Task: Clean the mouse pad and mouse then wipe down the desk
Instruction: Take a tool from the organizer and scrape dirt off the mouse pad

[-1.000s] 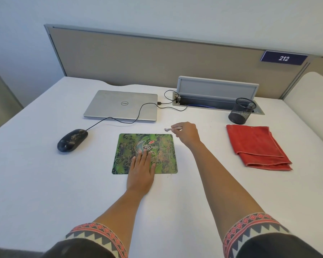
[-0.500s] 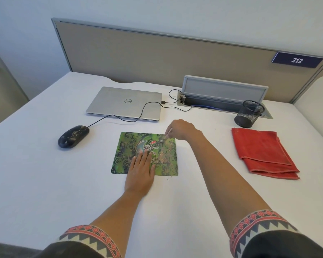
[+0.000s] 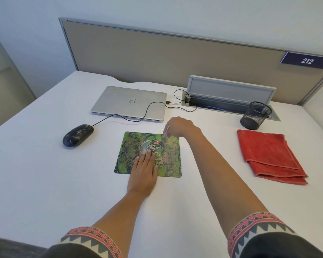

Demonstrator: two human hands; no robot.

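A green patterned mouse pad (image 3: 131,146) lies mid-desk, with brownish crumbs scattered over its right part. My left hand (image 3: 144,172) rests flat on the pad's near edge, fingers together. My right hand (image 3: 179,127) hovers over the pad's far right corner, pinched on a small brush (image 3: 164,140) whose bristles touch the pad. A black wired mouse (image 3: 77,135), speckled with crumbs, sits to the left of the pad on the white desk (image 3: 45,183). A folded red cloth (image 3: 268,155) lies to the right.
A shut silver laptop (image 3: 129,102) lies behind the pad, with the mouse cable looping across it. A black mesh pen cup (image 3: 254,116) stands beside an open cable box (image 3: 229,94). A beige partition (image 3: 175,56) closes off the desk's far edge.
My right hand carried the small brush from the bare desk beyond the pad onto the pad's far right corner. My left hand stayed flat on the pad.
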